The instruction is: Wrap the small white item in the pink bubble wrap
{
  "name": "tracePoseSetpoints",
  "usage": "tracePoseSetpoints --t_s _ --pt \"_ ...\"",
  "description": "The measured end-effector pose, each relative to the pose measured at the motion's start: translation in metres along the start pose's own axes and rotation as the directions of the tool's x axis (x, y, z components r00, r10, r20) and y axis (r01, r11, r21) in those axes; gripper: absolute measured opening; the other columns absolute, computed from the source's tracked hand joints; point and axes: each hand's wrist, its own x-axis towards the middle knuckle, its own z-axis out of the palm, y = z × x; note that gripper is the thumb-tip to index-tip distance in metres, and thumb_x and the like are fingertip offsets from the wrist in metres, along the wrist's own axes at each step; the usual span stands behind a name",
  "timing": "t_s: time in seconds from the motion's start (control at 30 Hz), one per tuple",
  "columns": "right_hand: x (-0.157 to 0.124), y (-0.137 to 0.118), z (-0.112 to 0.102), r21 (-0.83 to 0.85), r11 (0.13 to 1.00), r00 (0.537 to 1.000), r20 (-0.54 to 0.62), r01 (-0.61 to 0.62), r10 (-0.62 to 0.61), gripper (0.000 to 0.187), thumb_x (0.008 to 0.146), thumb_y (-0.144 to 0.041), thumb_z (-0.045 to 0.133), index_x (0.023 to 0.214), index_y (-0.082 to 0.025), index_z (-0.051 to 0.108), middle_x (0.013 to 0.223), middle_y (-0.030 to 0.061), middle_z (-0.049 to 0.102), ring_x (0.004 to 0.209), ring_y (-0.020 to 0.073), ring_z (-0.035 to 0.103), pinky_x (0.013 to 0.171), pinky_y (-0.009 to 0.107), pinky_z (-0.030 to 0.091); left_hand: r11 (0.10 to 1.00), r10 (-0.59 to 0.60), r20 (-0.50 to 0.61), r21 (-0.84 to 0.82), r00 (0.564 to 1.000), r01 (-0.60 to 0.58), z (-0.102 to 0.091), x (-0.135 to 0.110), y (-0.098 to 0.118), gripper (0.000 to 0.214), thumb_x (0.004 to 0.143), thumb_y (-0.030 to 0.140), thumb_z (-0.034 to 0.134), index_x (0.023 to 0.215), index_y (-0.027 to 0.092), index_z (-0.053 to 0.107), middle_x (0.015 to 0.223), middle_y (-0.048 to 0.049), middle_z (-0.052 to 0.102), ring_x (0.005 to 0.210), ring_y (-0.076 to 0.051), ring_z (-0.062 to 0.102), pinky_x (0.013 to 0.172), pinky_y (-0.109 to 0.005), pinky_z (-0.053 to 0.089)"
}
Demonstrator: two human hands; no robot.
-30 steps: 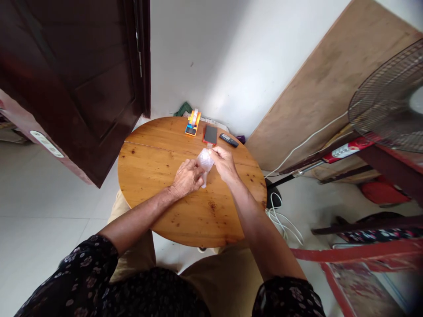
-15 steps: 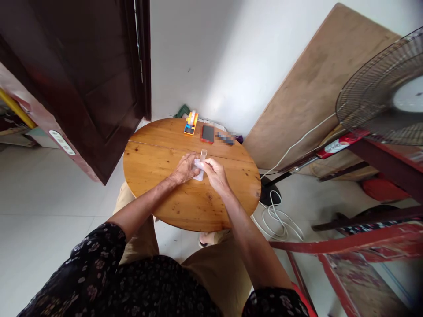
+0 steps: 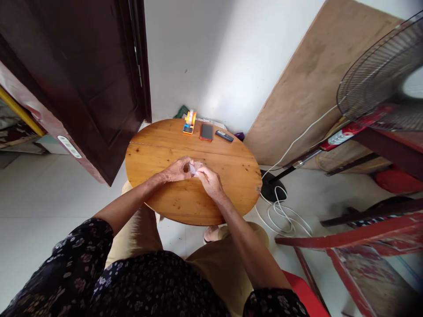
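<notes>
**Plastic piece pinched between both hands, long axis unclear**

Small translucent whitish plastic piece (image 3: 195, 167) sits over the near-middle of the round wooden table (image 3: 158, 152), between the two hands. Can't tell if it touches the tabletop.

Left hand (image 3: 178, 170): on the piece's left side, thumb and index curved round into a narrow ring, piece caught at their tips. Right hand (image 3: 210, 181): thumb and fingertips nearly together, tight pinch on the piece's near right edge.

Orientation: the visible part spans left to right from one set of fingertips to the other, with a clear bit sticking out toward the far right, past the right fingertips. Fingers cover the rest, so true long axis can't be called; neither can front vs back.

Far side of table, well apart from hands, left to right: orange tape dispenser (image 3: 189, 122), long axis roughly toward the wearer; dark-faced red-edged slab (image 3: 206, 132); dark handset (image 3: 224, 135), slanting far-left to near-right.
</notes>
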Motion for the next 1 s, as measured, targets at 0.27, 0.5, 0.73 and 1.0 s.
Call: tracePoseSetpoints --t_s 0.27,0.5,0.73,1.0 --pt "-0.007 0.007 0.006 0.025 0.999 0.999 -0.044 0.027 -0.026 0.025 0.092 -0.044 0.052 0.08 -0.024 0.062 0.094 0.0055 0.071 0.088 0.0213 0.064 0.086 0.032 0.047 0.994 0.005 -0.029 0.111 1.0 -0.002 0.013 -0.002 -0.004 0.037 0.064 0.015 0.067 0.099 0.02 0.054 0.08 0.0034 0.061 0.066 -0.011 0.052 0.066 -0.024 0.044" --pt "0.025 0.01 -0.003 0.202 0.966 0.978 -0.102 -0.16 0.183 0.031 0.083 -0.051 0.059 0.077 -0.021 0.061 0.066 -0.0034 0.056 0.065 0.0145 0.052 0.063 0.025 0.041 0.958 -0.238 0.028 -0.16 0.971 0.239 0.01 0.022 0.007 0.028 0.062 0.026 0.073 0.082 0.017 0.055 0.071 0.0042 0.057 0.062 -0.009 0.051 0.056 -0.02 0.039" --pt "0.052 0.028 -0.013 0.451 0.834 0.948 0.128 -0.318 0.292 0.044 0.065 -0.053 0.077 0.093 -0.023 0.062 0.087 0.0004 0.071 0.082 0.019 0.065 0.078 0.031 0.052 0.899 -0.433 -0.005 0.063 0.901 0.433 0.003 0.04 0.022 0.02 0.071 0.034 0.07 0.081 0.017 0.067 0.066 -0.0002 0.063 0.06 -0.014 0.055 0.052 -0.023 0.038" --pt "0.05 0.042 -0.007 0.495 0.798 0.935 0.259 -0.343 0.241 0.081 0.064 -0.037 0.082 0.137 -0.027 0.05 0.132 0.0075 0.068 0.111 0.026 0.067 0.091 0.039 0.056 0.922 -0.299 -0.126 0.216 0.946 0.321 -0.002 0.035 0.0 0.027 0.081 0.037 0.061 0.089 0.014 0.073 0.073 -0.0009 0.066 0.07 -0.017 0.059 0.063 -0.025 0.042"
